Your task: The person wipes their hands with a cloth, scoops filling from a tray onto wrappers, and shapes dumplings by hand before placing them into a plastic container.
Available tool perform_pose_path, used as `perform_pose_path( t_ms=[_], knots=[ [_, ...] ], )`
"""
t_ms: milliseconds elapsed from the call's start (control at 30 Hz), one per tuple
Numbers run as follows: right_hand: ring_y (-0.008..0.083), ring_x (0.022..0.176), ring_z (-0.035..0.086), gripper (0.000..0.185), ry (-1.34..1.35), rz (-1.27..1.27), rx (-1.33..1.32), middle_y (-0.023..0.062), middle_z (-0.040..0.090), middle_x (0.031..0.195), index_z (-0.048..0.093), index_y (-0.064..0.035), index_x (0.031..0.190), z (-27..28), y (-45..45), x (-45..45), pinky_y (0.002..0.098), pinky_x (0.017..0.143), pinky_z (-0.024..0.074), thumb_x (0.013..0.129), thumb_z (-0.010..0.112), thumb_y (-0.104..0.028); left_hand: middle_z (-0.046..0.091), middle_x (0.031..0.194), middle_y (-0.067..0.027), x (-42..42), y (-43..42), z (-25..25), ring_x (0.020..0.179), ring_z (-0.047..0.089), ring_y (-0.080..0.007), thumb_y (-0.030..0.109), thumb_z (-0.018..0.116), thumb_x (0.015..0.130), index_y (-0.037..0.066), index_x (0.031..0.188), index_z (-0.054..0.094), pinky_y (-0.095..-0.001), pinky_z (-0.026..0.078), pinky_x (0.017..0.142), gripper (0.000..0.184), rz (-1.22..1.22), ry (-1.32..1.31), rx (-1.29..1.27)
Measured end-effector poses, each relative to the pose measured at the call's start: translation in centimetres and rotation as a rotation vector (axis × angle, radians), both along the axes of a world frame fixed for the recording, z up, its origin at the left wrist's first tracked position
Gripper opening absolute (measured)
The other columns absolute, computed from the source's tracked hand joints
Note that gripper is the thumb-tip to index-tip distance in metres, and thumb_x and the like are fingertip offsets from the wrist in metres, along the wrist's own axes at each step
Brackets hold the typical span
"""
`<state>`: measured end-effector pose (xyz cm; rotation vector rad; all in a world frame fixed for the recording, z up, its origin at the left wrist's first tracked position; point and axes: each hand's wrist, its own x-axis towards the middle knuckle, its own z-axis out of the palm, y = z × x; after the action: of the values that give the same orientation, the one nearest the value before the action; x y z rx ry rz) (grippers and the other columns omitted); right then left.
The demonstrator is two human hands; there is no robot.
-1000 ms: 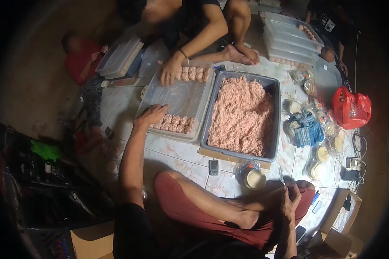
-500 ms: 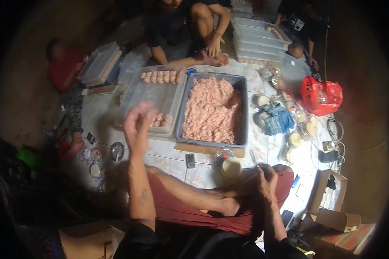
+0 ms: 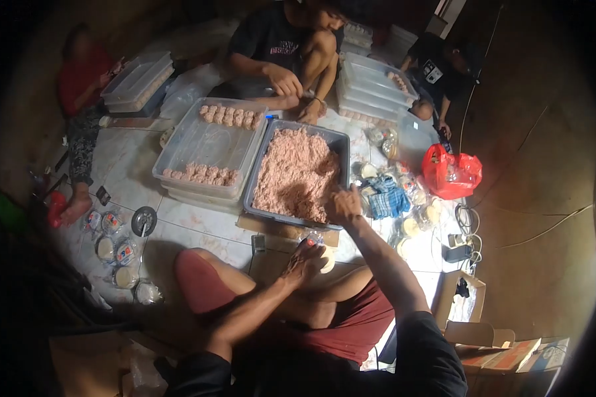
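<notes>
Pale pink minced filling (image 3: 298,165) lies heaped in a grey tub (image 3: 346,149). At the tub's near right edge is my right hand (image 3: 346,206), its fingers curled down to the filling; whatever they hold is hidden. My left hand (image 3: 302,263) is low in front of the tub, fingers bent together beside a stack of round cream-coloured wrappers (image 3: 327,260) and clear plastic packaging. I cannot make out what is between those fingers. Left of the tub, a clear plastic tray (image 3: 212,147) holds a row of filled dumplings (image 3: 230,116) at its far end and another (image 3: 202,174) at its near end.
Across from me a person (image 3: 271,49) sits by stacked trays (image 3: 377,83). Two others sit farther back. A red plastic bag (image 3: 451,172), a blue checked cloth (image 3: 387,197) and several packs of wrappers lie at right. More packs (image 3: 116,251) and a dark round lid (image 3: 144,221) lie at left.
My left hand has come down from the tray to the wrapper stack. My right hand has moved from my knee to the tub. The near dumpling row is uncovered; the view has shifted.
</notes>
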<state>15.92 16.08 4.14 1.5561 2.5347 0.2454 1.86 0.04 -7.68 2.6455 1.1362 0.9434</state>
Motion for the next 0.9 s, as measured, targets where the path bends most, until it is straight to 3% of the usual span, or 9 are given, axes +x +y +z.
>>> perform_pose_path(
  t_ms=[133, 200, 333, 433, 500, 533, 700, 767, 900],
  knots=[
    [0.0243, 0.100, 0.065, 0.024, 0.004, 0.453, 0.317, 0.0085, 0.066, 0.095, 0.064, -0.0088, 0.103, -7.4, 2.1, 0.3, 0.0571, 0.115, 0.0244, 0.095, 0.045, -0.020, 0.063, 0.118, -0.0144, 0.2, 0.7, 0.9, 0.113, 0.058, -0.0294, 0.019, 0.058, 0.086, 0.010, 0.099, 0.068, -0.0507, 0.039, 0.109, 0.019, -0.026, 0.179, -0.088],
    [0.0248, 0.094, 0.065, 0.021, 0.121, 0.258, -0.070, 0.0064, 0.066, 0.092, 0.063, -0.0088, 0.102, 0.3, -0.2, -0.9, 0.0602, 0.113, 0.0238, 0.093, 0.046, -0.017, 0.067, 0.115, -0.0125, 0.5, 0.3, 0.2, 0.111, 0.061, -0.0280, 0.020, 0.059, 0.088, 0.012, 0.097, 0.068, -0.0537, 0.037, 0.110, 0.015, 0.032, 0.011, 0.115],
    [0.0214, 0.079, 0.064, 0.014, -0.196, 0.112, 0.008, 0.0034, 0.064, 0.082, 0.062, -0.0120, 0.093, -2.2, 0.3, -2.4, 0.0564, 0.112, 0.0259, 0.092, 0.049, -0.018, 0.067, 0.101, -0.0094, 0.5, 0.6, 1.3, 0.098, 0.063, -0.0259, 0.020, 0.061, 0.085, 0.010, 0.090, 0.067, -0.0513, 0.039, 0.105, 0.013, 0.016, 0.037, 0.110],
    [0.0221, 0.066, 0.058, 0.012, 0.301, 0.471, 0.244, 0.0038, 0.053, 0.065, 0.059, -0.0115, 0.085, -7.9, 1.5, -0.1, 0.0541, 0.110, 0.0314, 0.093, 0.054, -0.019, 0.068, 0.090, -0.0080, 0.5, 1.1, 0.6, 0.090, 0.064, -0.0261, 0.021, 0.063, 0.083, 0.009, 0.090, 0.067, -0.0473, 0.039, 0.105, 0.015, -0.015, 0.004, -0.066],
    [0.0273, 0.067, 0.058, 0.010, 0.510, 0.602, 0.355, 0.0079, 0.052, 0.068, 0.060, -0.0091, 0.083, -2.3, 0.0, -1.1, 0.0576, 0.105, 0.0359, 0.091, 0.055, -0.013, 0.067, 0.088, -0.0069, 0.6, 0.7, 0.8, 0.093, 0.065, -0.0229, 0.022, 0.059, 0.087, 0.013, 0.088, 0.065, -0.0481, 0.038, 0.103, 0.011, 0.017, 0.076, -0.102],
    [0.0284, 0.071, 0.060, 0.011, 0.393, 0.372, 0.219, 0.0106, 0.061, 0.078, 0.060, -0.0078, 0.085, -2.1, -0.2, -1.0, 0.0578, 0.102, 0.0369, 0.091, 0.052, -0.012, 0.066, 0.085, -0.0059, 0.7, 0.6, 0.9, 0.096, 0.065, -0.0197, 0.022, 0.055, 0.090, 0.017, 0.087, 0.063, -0.0490, 0.037, 0.102, 0.010, 0.036, 0.139, -0.124],
    [0.0285, 0.078, 0.064, 0.015, 0.357, 0.470, 0.255, 0.0138, 0.066, 0.088, 0.065, -0.0080, 0.096, -4.6, 0.1, -1.5, 0.0620, 0.098, 0.0401, 0.091, 0.055, -0.018, 0.069, 0.096, -0.0167, 0.5, 1.6, 0.2, 0.090, 0.065, -0.0388, 0.027, 0.064, 0.092, 0.010, 0.104, 0.067, -0.0486, 0.050, 0.087, 0.021, 0.052, -0.386, -0.334],
    [0.0237, 0.079, 0.066, 0.012, 0.353, 0.373, 0.241, 0.0115, 0.065, 0.080, 0.065, -0.0090, 0.090, -3.0, -0.1, -1.5, 0.0584, 0.096, 0.0400, 0.090, 0.059, -0.019, 0.069, 0.098, -0.0182, 1.9, 1.3, -7.2, 0.089, 0.066, -0.0386, 0.029, 0.066, 0.092, 0.009, 0.106, 0.066, -0.0465, 0.052, 0.078, 0.024, 0.306, -0.214, -0.145],
    [0.0286, 0.077, 0.059, 0.029, 0.316, 0.288, 0.075, 0.0114, 0.055, 0.074, 0.056, -0.0038, 0.097, -8.2, 0.8, -1.9, 0.0632, 0.109, 0.0304, 0.096, 0.046, -0.031, 0.069, 0.093, -0.0177, -0.5, 1.9, 3.4, 0.087, 0.068, -0.0359, 0.033, 0.072, 0.090, 0.006, 0.099, 0.067, -0.0428, 0.053, 0.076, 0.029, 0.206, -0.667, -0.697]
  ],
)
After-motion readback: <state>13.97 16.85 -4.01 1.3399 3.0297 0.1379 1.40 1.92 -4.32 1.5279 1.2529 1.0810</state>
